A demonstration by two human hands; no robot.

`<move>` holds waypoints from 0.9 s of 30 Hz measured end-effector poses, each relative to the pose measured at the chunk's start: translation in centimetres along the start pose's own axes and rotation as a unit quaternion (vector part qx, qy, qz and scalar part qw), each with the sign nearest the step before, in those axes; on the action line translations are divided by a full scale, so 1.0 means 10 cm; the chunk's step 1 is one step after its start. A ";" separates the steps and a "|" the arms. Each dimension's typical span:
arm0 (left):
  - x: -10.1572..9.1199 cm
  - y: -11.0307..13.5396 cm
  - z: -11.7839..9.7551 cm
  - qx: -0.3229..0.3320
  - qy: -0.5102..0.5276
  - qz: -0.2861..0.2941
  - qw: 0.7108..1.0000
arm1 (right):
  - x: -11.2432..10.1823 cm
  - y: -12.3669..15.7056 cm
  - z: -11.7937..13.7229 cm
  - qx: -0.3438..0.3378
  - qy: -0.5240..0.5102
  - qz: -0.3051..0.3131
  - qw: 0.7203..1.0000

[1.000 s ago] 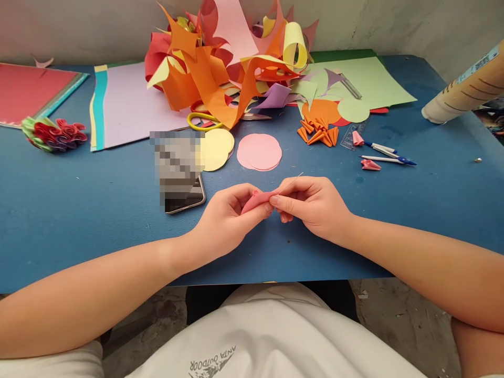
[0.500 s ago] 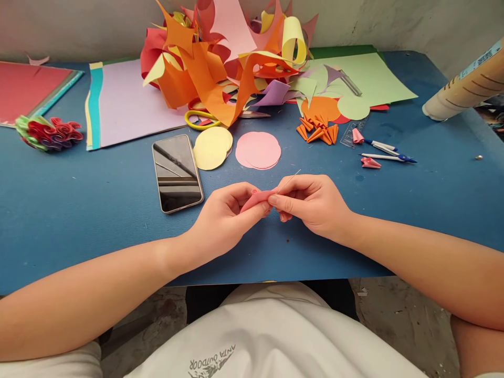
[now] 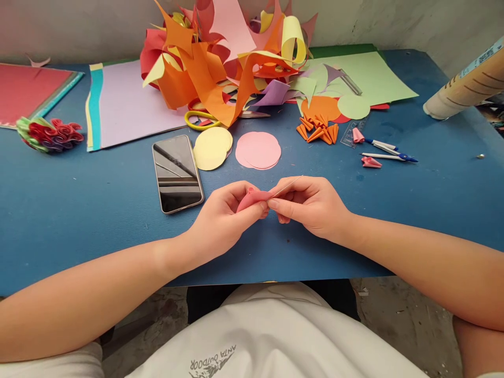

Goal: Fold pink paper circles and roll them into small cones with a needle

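Close to the table's front edge, my left hand [image 3: 222,218] is closed on a piece of pink paper [image 3: 250,199]. The paper is curved, with a small rolled bit showing at its top. My right hand [image 3: 317,203] meets it from the right, thumb and finger pinched on a thin, pale, needle-like stick [image 3: 290,184] at the paper's right end. The stick slants up to the right; its lower tip is hidden. Just beyond my hands lie pink paper circles [image 3: 258,150] and pale yellow paper circles [image 3: 213,148].
A phone [image 3: 178,176] lies left of my hands. Behind are a heap of paper scraps [image 3: 208,68] and yellow-handled scissors [image 3: 202,121]. Orange paper cones [image 3: 319,129], a compass [image 3: 388,156] and a pink folded piece [image 3: 371,162] lie right. A tall tube [image 3: 464,86] stands far right.
The pink paper has turned slightly and shifted a little left in my left hand. The thin stick now lies at a lower slant, its upper tip further right.
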State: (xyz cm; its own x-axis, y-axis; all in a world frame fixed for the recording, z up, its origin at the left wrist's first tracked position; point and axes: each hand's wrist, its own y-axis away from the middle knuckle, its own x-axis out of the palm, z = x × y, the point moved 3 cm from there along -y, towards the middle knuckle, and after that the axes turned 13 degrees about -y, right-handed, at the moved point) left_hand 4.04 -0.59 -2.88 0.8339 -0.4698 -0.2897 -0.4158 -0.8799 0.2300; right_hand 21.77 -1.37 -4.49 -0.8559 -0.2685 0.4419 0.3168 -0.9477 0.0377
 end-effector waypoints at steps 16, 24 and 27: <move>0.02 0.01 -0.02 0.006 -0.067 -0.014 0.998 | -0.02 0.00 -0.01 -0.006 0.026 -0.032 0.999; 0.01 0.02 -0.06 0.021 -0.087 -0.029 0.996 | 0.00 0.00 0.01 -0.018 0.007 -0.023 1.000; 0.00 0.02 -0.06 0.023 -0.088 -0.033 0.995 | 0.00 0.01 -0.01 -0.012 0.010 -0.018 1.000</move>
State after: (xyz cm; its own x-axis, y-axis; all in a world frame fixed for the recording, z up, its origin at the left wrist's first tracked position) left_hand 4.15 -0.73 -2.24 0.7855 -0.4120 -0.4619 -0.3815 -0.9099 0.1629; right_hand 21.79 -1.45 -4.58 -0.8743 -0.2375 0.4233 0.2765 -0.9605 0.0321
